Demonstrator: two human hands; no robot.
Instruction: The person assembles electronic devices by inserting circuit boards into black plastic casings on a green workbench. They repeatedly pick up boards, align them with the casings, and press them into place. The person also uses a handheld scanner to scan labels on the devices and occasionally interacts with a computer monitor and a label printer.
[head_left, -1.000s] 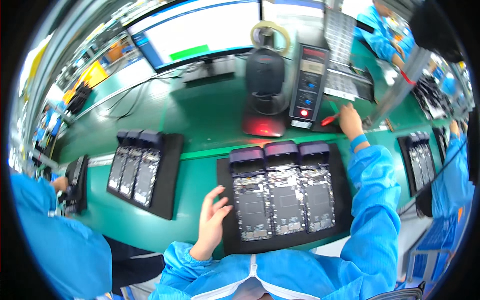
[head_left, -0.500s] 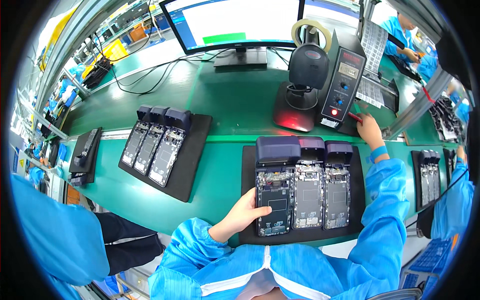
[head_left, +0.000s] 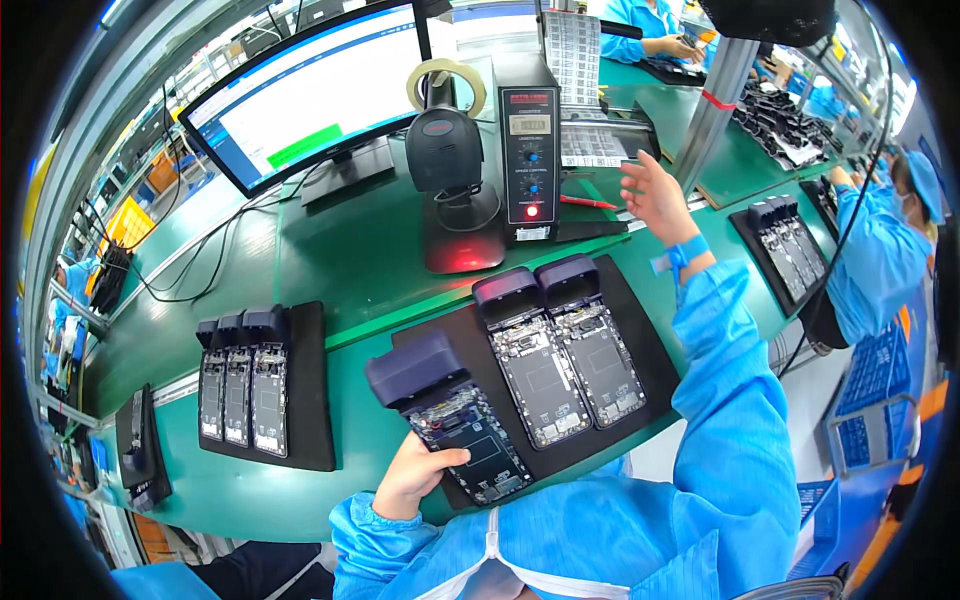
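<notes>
My left hand [head_left: 408,478] grips an opened handheld device [head_left: 470,450] with a bare dark circuit board and a bulky purple-black head. Its thumb presses on the board, and the device is tilted over the front left of a black foam mat [head_left: 640,320]. Two similar devices, a middle one [head_left: 540,375] and a right one [head_left: 597,360], lie side by side on that mat. My right hand [head_left: 657,200], loosely open and seemingly bare of any object, hovers by the label dispenser [head_left: 530,160]. Beside it, a red pen [head_left: 588,202] lies on the bench.
A barcode scanner on a stand [head_left: 445,155], with a tape roll [head_left: 470,75] behind it, stands left of the dispenser. Label strips [head_left: 590,145] hang at its right. Farther left are a monitor [head_left: 310,90] and another mat [head_left: 308,390] with several devices. A metal post [head_left: 712,115] rises at right.
My right hand has left the red pen and lifted beside the labels. The left hand has raised and tilted its device away from the other two. The whole view has turned right.
</notes>
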